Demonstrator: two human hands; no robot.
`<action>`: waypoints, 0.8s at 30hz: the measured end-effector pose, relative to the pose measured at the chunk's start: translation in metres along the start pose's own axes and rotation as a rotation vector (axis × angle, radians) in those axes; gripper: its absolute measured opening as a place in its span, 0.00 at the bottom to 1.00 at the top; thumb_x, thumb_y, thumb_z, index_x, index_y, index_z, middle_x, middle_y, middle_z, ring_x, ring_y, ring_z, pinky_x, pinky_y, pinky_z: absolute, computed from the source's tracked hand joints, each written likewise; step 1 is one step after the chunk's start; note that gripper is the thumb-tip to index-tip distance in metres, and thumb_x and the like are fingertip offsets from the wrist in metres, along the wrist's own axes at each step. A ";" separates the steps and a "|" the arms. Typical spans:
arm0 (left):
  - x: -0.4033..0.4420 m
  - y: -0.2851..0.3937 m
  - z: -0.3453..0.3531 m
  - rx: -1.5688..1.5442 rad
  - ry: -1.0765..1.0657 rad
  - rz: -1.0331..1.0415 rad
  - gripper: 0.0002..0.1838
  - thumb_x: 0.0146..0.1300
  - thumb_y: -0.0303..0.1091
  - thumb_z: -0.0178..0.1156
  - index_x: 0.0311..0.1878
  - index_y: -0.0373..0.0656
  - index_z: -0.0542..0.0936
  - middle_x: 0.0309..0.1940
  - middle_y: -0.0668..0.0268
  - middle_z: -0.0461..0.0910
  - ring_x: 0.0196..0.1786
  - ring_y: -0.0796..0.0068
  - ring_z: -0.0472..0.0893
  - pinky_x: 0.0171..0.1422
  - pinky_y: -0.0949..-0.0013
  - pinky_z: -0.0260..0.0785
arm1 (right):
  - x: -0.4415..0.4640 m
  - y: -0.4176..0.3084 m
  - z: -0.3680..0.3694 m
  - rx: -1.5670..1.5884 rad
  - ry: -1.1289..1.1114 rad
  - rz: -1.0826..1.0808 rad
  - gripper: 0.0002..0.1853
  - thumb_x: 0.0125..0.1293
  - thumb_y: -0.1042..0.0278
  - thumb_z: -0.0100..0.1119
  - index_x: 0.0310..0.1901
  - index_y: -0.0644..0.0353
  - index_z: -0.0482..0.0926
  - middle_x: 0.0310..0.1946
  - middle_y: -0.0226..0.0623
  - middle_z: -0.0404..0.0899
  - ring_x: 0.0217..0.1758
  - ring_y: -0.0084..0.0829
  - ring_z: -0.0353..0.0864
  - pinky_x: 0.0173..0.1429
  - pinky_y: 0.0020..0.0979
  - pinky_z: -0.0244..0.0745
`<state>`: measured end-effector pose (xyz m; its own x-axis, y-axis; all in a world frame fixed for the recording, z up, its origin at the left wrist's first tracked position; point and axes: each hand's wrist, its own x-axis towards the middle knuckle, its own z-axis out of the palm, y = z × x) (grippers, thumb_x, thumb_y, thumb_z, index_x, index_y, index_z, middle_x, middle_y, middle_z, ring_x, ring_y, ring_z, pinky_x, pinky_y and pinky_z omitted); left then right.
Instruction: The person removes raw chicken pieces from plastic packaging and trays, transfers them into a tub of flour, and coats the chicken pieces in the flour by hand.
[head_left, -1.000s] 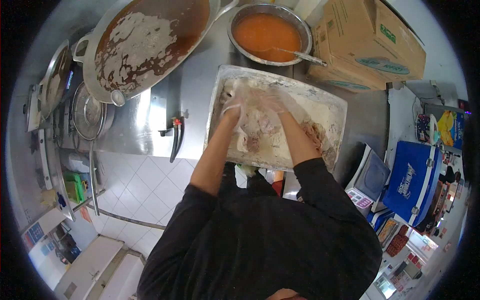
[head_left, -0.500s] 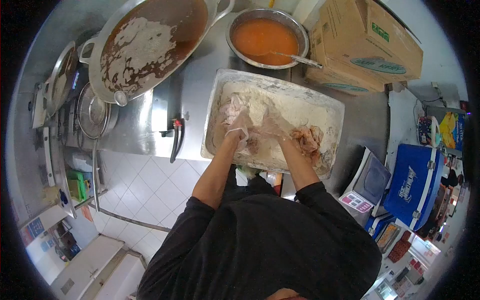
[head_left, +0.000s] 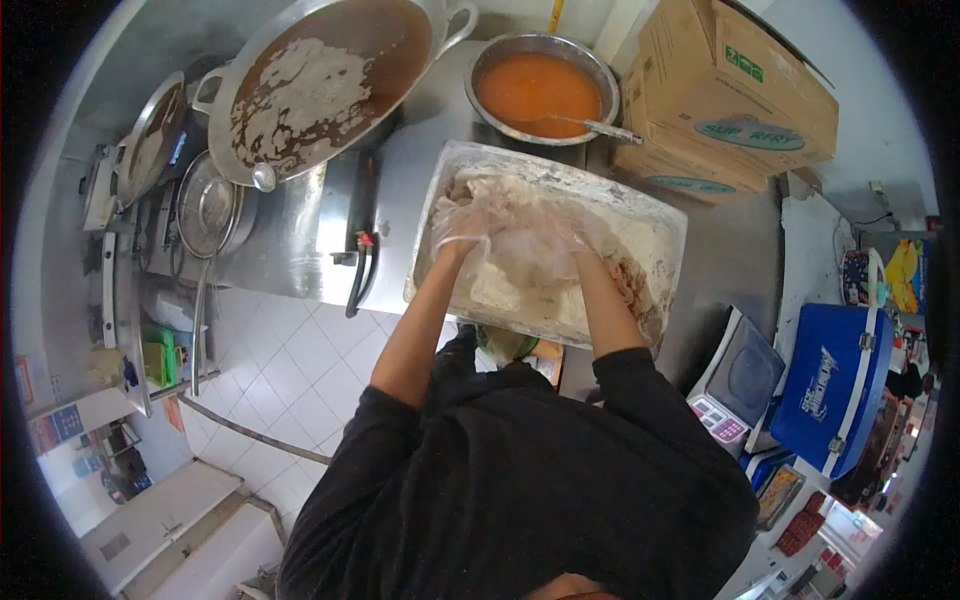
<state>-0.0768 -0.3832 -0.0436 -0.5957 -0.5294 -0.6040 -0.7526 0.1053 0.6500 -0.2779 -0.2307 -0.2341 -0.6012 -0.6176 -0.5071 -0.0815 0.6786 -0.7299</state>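
A pale rectangular tub (head_left: 670, 215) holds white flour (head_left: 495, 285) and pieces of what looks like raw chicken (head_left: 628, 280). My left hand (head_left: 460, 225), in a clear plastic glove, is inside the tub at its left side, against flour-coated pieces (head_left: 488, 195). Opposite it, my right hand (head_left: 568, 228), also gloved, reaches into the flour near the middle. Fingers of both hands are blurred and dusted with flour, so their grip is unclear. The reddish, less coated pieces lie by my right forearm.
Behind the tub stands a steel bowl (head_left: 610, 85) of orange liquid with a ladle (head_left: 600, 130). A large wok (head_left: 225, 150) of brown foamy oil is at the upper left. Cardboard boxes (head_left: 760, 90) stand at the right back, a scale (head_left: 735, 365) and blue cooler (head_left: 825, 370) at the right.
Both hands have moved farther back in the tub, and flour has been stirred up between them. Flour now covers more of the reddish pieces at the right. The whole view has shifted slightly.
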 end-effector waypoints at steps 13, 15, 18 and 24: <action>0.055 -0.013 0.003 0.032 0.030 0.299 0.32 0.73 0.57 0.41 0.61 0.37 0.76 0.56 0.48 0.80 0.57 0.47 0.79 0.63 0.52 0.69 | -0.045 -0.074 0.029 -0.008 -0.155 -0.466 0.36 0.70 0.38 0.53 0.72 0.53 0.67 0.67 0.43 0.68 0.71 0.35 0.65 0.73 0.34 0.60; 0.010 -0.033 0.018 0.430 0.120 0.436 0.28 0.73 0.55 0.42 0.61 0.45 0.77 0.61 0.49 0.76 0.58 0.43 0.78 0.61 0.50 0.71 | -0.084 -0.078 0.019 -0.279 -0.052 -0.641 0.36 0.69 0.37 0.54 0.71 0.54 0.68 0.65 0.43 0.70 0.69 0.35 0.67 0.72 0.35 0.61; -0.040 -0.042 0.016 0.259 0.261 0.585 0.31 0.73 0.59 0.41 0.66 0.48 0.74 0.65 0.53 0.74 0.62 0.50 0.76 0.63 0.49 0.70 | -0.118 -0.075 -0.021 -0.316 -0.196 -0.632 0.36 0.68 0.37 0.55 0.69 0.56 0.70 0.61 0.44 0.74 0.67 0.35 0.70 0.71 0.35 0.63; 0.013 -0.048 0.038 -0.990 0.067 -0.212 0.37 0.71 0.63 0.44 0.68 0.40 0.71 0.58 0.49 0.77 0.63 0.57 0.74 0.70 0.60 0.61 | -0.083 -0.107 -0.019 -0.056 -0.178 0.014 0.34 0.69 0.41 0.57 0.68 0.59 0.71 0.59 0.41 0.78 0.61 0.31 0.75 0.66 0.35 0.69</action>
<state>-0.0594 -0.3627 -0.1002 -0.4367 -0.5055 -0.7442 -0.2522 -0.7253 0.6406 -0.2341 -0.2441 -0.1051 -0.4530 -0.6650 -0.5938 -0.1207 0.7057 -0.6982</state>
